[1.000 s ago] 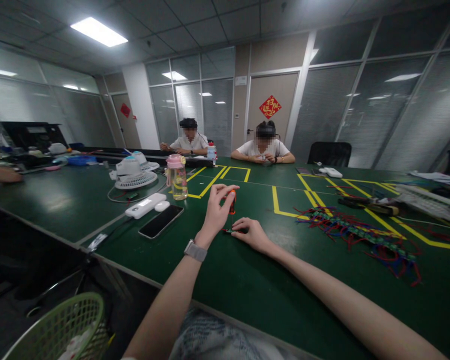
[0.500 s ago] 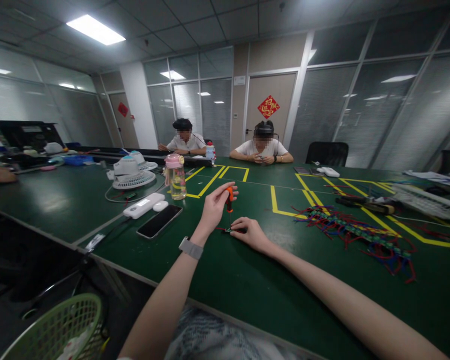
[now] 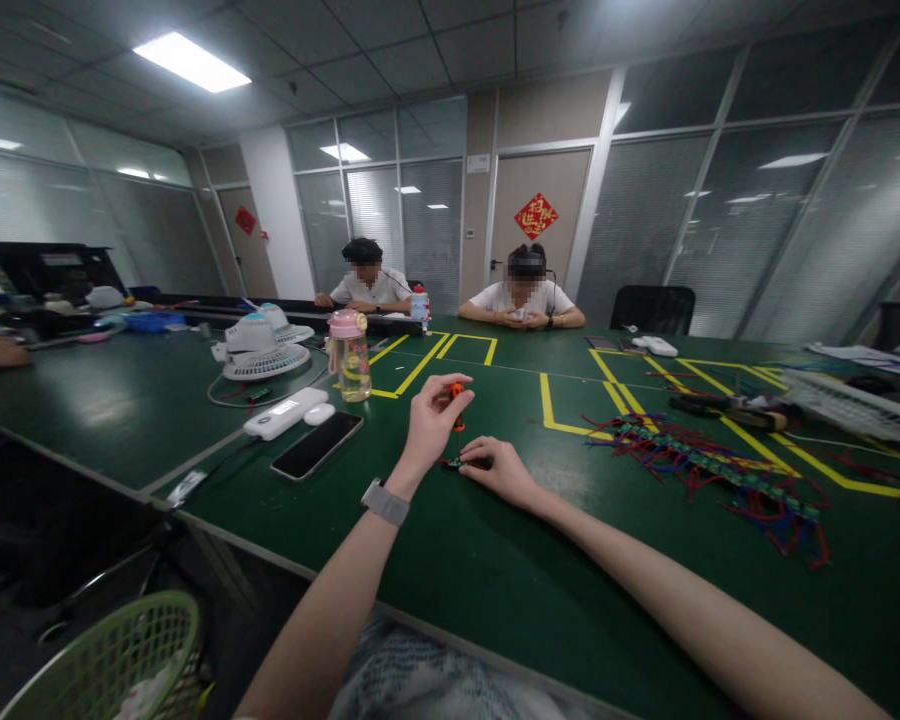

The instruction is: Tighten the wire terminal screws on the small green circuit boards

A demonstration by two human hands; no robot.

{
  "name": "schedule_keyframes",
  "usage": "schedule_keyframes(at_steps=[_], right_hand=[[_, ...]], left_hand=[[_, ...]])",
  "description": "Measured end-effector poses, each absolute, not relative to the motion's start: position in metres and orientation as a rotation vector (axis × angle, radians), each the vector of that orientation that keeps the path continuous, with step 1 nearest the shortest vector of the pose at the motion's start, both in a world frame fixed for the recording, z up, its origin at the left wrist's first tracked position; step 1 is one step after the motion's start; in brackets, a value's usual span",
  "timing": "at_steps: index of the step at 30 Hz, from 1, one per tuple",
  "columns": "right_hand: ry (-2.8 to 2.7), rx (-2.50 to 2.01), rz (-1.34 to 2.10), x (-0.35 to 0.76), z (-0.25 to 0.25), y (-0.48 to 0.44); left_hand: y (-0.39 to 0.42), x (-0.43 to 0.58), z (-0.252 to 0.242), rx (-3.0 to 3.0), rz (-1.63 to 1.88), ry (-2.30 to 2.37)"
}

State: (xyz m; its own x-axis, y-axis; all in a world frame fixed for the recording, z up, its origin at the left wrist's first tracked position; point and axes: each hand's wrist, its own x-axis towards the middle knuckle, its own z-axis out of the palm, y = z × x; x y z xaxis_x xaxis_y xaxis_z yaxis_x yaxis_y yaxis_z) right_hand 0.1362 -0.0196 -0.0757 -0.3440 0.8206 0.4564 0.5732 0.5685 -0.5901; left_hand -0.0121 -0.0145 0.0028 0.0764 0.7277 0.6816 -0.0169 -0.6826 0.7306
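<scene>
My left hand (image 3: 433,418) is closed on the orange handle of a screwdriver (image 3: 458,392), which stands upright with its shaft pointing down at a small green circuit board (image 3: 454,463). The board lies on the green table (image 3: 495,570). My right hand (image 3: 499,470) rests on the table, its thumb and fingertips pinching the right side of the board. Whether the screwdriver's tip touches the board is too small to tell. Right of my hands lies a long row of green boards with red and blue wires (image 3: 709,460).
Left of my hands are a phone (image 3: 318,445), a white power strip (image 3: 281,413), a pink-lidded bottle (image 3: 351,355) and white fan parts (image 3: 262,350). Black tools (image 3: 727,408) lie at the right. Two people sit across the table. A green basket (image 3: 112,650) stands at lower left.
The fingers of my left hand have shifted on the screwdriver handle, with the thumb now over its front and the fingers more curled. My right hand stays at the board.
</scene>
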Motion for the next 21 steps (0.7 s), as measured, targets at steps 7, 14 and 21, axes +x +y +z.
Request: schedule_keyframes(at_steps=[7,14,21], right_hand=[[-2.053,-1.116,0.419,0.136,-0.0746,-0.0203],[-2.028,-1.119,0.432,0.1349,-0.074,-0.0212],[-2.038,-1.135,0.447,0.1355,-0.0742,-0.0212]], left_hand=[[-0.0125,-0.012,0.0028,1.74,1.562,0.585],[-0.0115,-0.0118,0.0022,1.862,1.774,0.809],[-0.0087,-0.0153,0.0017,1.724,1.614,0.656]])
